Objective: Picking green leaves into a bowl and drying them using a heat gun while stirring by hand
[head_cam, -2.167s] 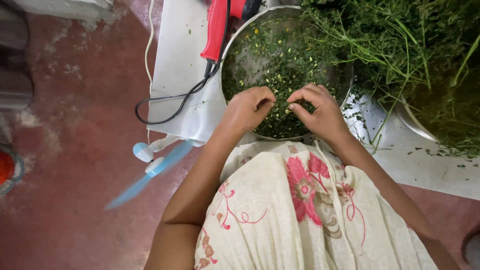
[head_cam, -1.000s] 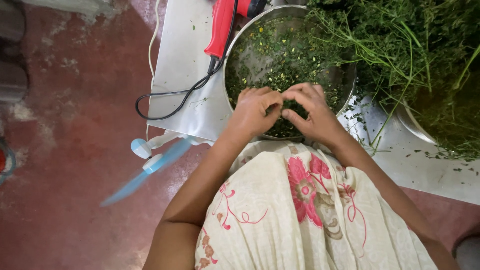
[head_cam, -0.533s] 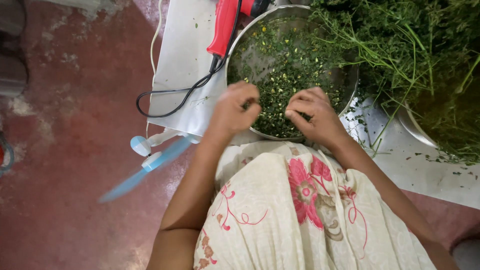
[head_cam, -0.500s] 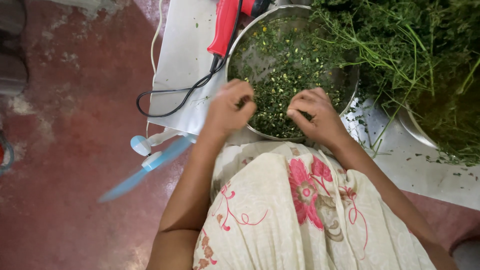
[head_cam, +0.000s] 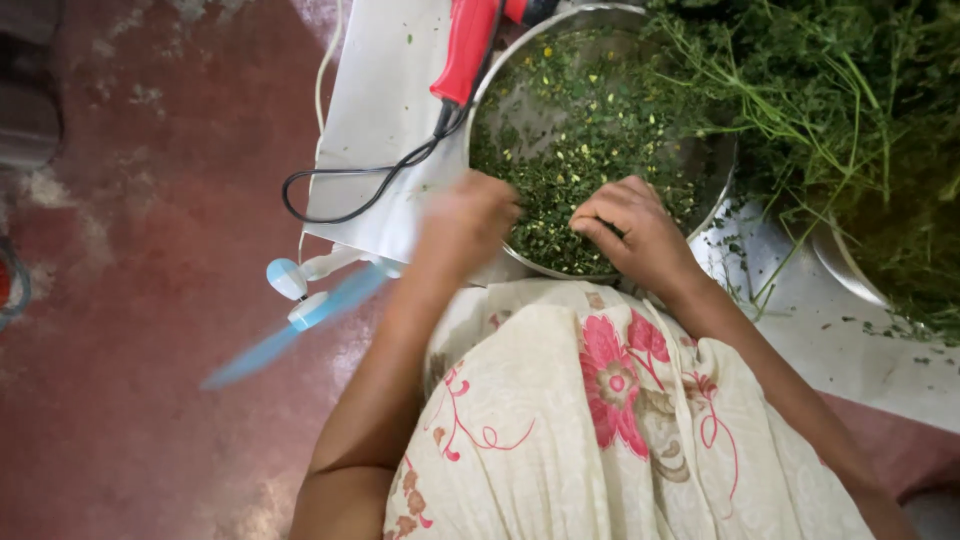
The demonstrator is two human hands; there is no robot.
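Observation:
A round steel bowl (head_cam: 712, 190) holds plucked green leaves and small yellow bits (head_cam: 580, 130). My right hand (head_cam: 635, 230) rests at the bowl's near rim, fingers curled and pinched over the leaves. My left hand (head_cam: 468, 222) is blurred, at the bowl's near left rim, fingers closed; what it holds cannot be seen. A big heap of green leafy stalks (head_cam: 830, 110) lies at the upper right, spilling over the bowl's far side.
A red-handled corded tool (head_cam: 462, 50) lies on a white sheet (head_cam: 380, 110), its black cable (head_cam: 340, 185) looping left. A light-blue knife (head_cam: 290, 330) lies on the red floor (head_cam: 130, 300). A steel tray (head_cam: 850, 330) sits under the stalks.
My hands were together over the bowl's near edge; the left hand has since pulled away to the left and is moving. The right hand stays in place.

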